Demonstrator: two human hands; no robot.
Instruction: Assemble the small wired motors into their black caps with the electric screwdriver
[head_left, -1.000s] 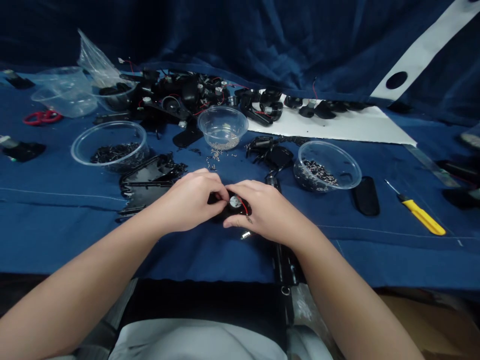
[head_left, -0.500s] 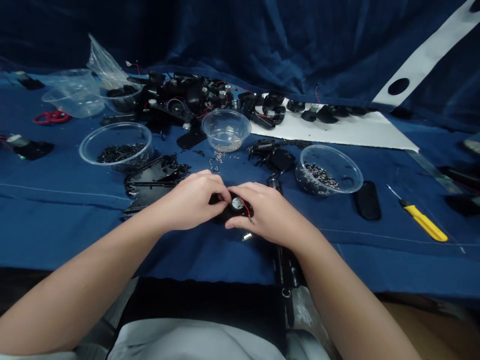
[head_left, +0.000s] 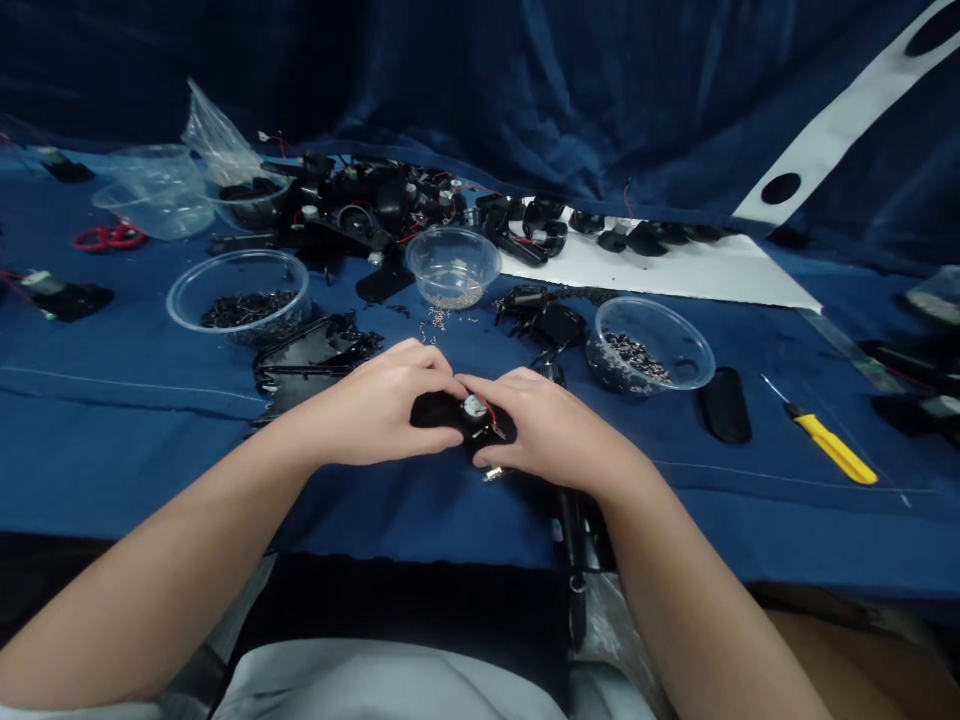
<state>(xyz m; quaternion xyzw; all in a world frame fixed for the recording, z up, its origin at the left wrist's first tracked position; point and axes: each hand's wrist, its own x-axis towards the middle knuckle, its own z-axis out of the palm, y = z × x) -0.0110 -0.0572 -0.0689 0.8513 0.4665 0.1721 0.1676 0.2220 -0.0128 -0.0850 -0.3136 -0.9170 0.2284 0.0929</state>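
Note:
Both of my hands meet over the middle of the blue cloth around a black plastic housing (head_left: 436, 410). In it sits a small round silver motor (head_left: 475, 406) with a red wire (head_left: 493, 415). My left hand (head_left: 382, 405) grips the housing's left side, thumb at the near edge and fingers at the far edge. My right hand (head_left: 540, 425) is curved round its right side, fingertips close to the left ones. A small shiny metal piece (head_left: 493, 473) shows below my right thumb. Under my right hand and wrist lies a long black tool (head_left: 571, 525), partly hidden.
Clear tubs of screws stand at left (head_left: 238, 300), middle (head_left: 454, 268) and right (head_left: 649, 345). Behind are piled black parts (head_left: 382, 195) and a white board (head_left: 645, 270). A yellow screwdriver (head_left: 832, 447) lies right, red scissors (head_left: 109, 236) far left, black shells (head_left: 315, 360) beside my left hand.
My left thumb has moved nearer along the housing and my right thumb has shifted slightly right, so more of the housing shows. The whole view has shifted a little.

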